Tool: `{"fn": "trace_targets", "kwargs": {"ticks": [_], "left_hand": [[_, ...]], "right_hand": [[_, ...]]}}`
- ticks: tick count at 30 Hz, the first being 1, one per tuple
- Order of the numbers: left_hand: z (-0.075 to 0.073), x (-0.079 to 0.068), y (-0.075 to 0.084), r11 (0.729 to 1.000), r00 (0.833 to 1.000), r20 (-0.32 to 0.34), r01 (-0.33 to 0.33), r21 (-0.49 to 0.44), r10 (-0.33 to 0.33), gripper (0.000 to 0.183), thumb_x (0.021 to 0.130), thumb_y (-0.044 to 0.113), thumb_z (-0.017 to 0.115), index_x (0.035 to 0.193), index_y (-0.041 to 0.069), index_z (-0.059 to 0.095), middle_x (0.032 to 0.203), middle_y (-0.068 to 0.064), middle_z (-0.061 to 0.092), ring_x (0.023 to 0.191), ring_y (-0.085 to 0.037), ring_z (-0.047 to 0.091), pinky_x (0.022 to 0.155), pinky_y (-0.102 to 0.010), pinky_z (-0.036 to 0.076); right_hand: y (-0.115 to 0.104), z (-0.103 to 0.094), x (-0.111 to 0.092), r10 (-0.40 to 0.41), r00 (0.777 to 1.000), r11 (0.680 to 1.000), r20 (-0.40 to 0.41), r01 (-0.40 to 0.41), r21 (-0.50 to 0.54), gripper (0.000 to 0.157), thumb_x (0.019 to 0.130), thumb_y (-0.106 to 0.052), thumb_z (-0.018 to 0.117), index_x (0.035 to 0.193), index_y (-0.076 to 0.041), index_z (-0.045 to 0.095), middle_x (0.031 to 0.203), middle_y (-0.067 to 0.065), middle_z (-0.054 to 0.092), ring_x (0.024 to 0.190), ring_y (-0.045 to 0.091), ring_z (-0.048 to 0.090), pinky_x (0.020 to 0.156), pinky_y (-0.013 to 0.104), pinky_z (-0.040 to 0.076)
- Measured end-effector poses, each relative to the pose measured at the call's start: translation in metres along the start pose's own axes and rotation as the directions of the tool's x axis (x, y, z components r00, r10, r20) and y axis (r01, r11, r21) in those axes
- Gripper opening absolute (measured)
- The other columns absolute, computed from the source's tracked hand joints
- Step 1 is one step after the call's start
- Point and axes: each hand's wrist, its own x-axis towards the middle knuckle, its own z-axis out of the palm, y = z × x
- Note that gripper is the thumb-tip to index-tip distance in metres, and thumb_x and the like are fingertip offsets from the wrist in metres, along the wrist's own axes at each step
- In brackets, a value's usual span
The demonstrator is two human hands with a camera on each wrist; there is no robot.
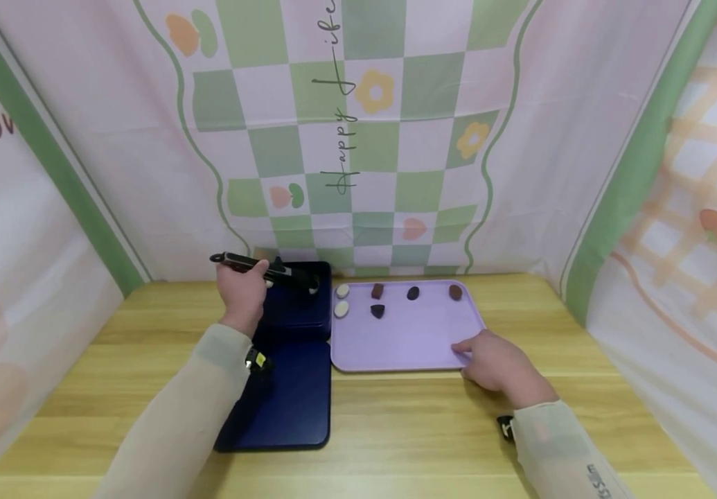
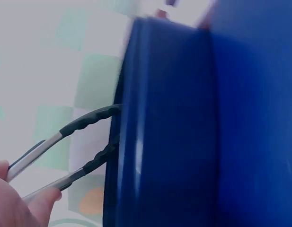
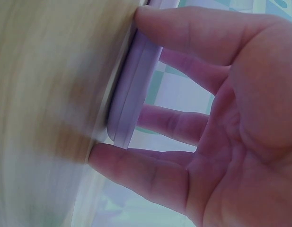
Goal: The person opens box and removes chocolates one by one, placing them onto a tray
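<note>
My left hand point(image 1: 242, 291) grips tongs point(image 1: 273, 274) with metal arms and black ends. In the left wrist view the two arms stand apart and their tips vanish behind the wall of a dark blue box point(image 2: 179, 123). From the head view, the tips are over the box's inside, with a white piece point(image 1: 314, 289) right at them. My right hand point(image 1: 500, 367) holds the near right corner of a purple tray point(image 1: 408, 343), its thumb by the near edge and other fingers spread around the corner point(image 3: 129, 94).
Small chocolate-like pieces lie along the tray's far side: two white ovals point(image 1: 342, 301), a brown square point(image 1: 378, 291), a dark fan-shaped one point(image 1: 377, 311), a black oval point(image 1: 413, 293) and a brown round point(image 1: 455, 292). A flat dark blue panel point(image 1: 296, 402) adjoins the box's near side. Patterned cloth point(image 1: 370, 152) hangs behind.
</note>
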Motion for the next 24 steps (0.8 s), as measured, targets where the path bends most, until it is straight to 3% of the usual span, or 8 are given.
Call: {"fn": "trace_targets", "kwargs": {"ticks": [4, 8, 15, 24], "left_hand": [[-0.001, 0.004, 0.006, 0.976, 0.991, -0.047, 0.115, -0.184, -0.125, 0.049, 0.09, 0.004, 0.073, 0.127, 0.009, 0.042, 0.115, -0.012, 0.059, 0.084, -0.02, 0.063, 0.071, -0.034, 0.054], [0.0, 0.003, 0.015, 0.955, 0.982, -0.035, 0.173, -0.242, -0.187, 0.047, 0.091, 0.006, 0.074, 0.126, 0.01, 0.044, 0.118, -0.011, 0.055, 0.089, -0.021, 0.068, 0.074, -0.036, 0.057], [0.013, -0.012, 0.029, 0.936, 0.977, 0.023, 0.209, -0.285, -0.211, 0.044, 0.091, 0.01, 0.075, 0.125, 0.012, 0.047, 0.117, -0.011, 0.059, 0.079, -0.022, 0.068, 0.065, -0.033, 0.057], [0.055, -0.057, 0.027, 0.94, 0.978, 0.124, 0.194, -0.282, -0.165, 0.048, 0.089, 0.004, 0.075, 0.128, 0.005, 0.047, 0.107, -0.013, 0.063, 0.074, -0.022, 0.069, 0.071, -0.038, 0.058]], "right_hand": [[0.0, 0.0, 0.0, 0.004, 1.0, 1.0, 0.004, -0.004, 0.004, 0.045, 0.08, -0.009, 0.072, 0.125, -0.006, 0.07, 0.119, 0.029, 0.062, 0.11, 0.043, 0.058, 0.093, 0.059, 0.045], [-0.001, 0.0, 0.0, 0.01, 1.0, 1.0, 0.007, -0.01, 0.003, 0.045, 0.08, -0.009, 0.072, 0.125, -0.006, 0.07, 0.12, 0.029, 0.061, 0.112, 0.045, 0.057, 0.094, 0.06, 0.044], [0.001, 0.001, -0.001, 0.014, 1.0, 1.0, 0.007, -0.014, 0.001, 0.045, 0.081, -0.01, 0.072, 0.125, -0.007, 0.07, 0.121, 0.029, 0.061, 0.111, 0.044, 0.057, 0.094, 0.06, 0.044], [0.0, 0.001, -0.001, 0.0, 1.0, 1.0, -0.003, 0.0, -0.002, 0.044, 0.081, -0.011, 0.072, 0.125, -0.006, 0.07, 0.122, 0.029, 0.061, 0.115, 0.048, 0.054, 0.095, 0.06, 0.043]]}}
